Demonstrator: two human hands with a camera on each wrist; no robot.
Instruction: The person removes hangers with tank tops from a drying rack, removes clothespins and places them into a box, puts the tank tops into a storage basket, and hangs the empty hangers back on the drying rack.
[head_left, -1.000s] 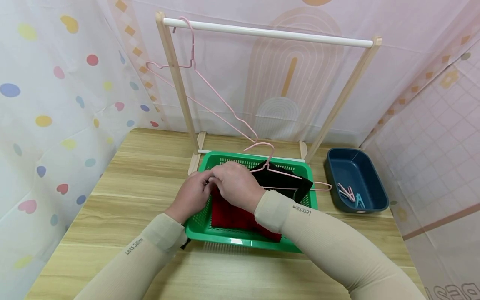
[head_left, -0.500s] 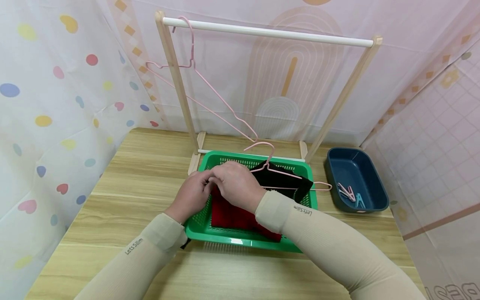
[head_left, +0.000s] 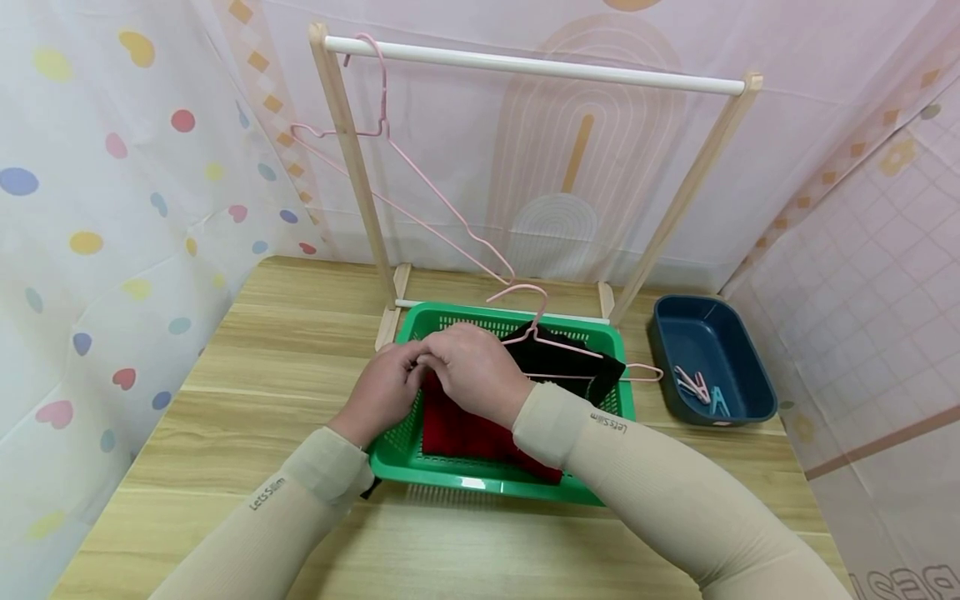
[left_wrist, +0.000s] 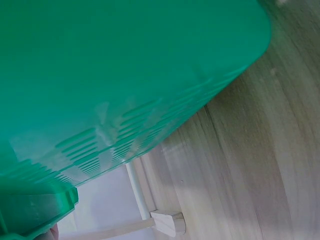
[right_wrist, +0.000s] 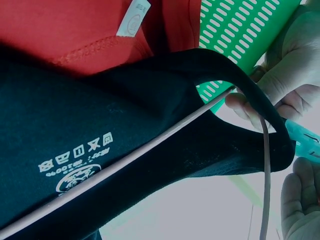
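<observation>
A black tank top (right_wrist: 125,115) with white print lies over the green basket (head_left: 472,485), a pink hanger (right_wrist: 140,152) running through it. In the right wrist view my left hand (right_wrist: 295,75) pinches the looped strap and hanger end at the upper right. A teal clothespin (right_wrist: 305,142) sits at the strap's edge. Just below it are the curled fingers of my right hand (right_wrist: 299,200), which seem to hold it; its far end is out of frame. From the head, my left hand (head_left: 382,387) and right hand (head_left: 476,371) meet over the basket's left side, hiding the clothespin.
Red clothing (head_left: 480,437) lies in the basket. Behind stands a wooden rack with a white rail (head_left: 540,65), another pink hanger (head_left: 442,196) hung at its left end. At the right, a dark blue tub (head_left: 723,333) holds pink and teal clothespins (head_left: 718,402).
</observation>
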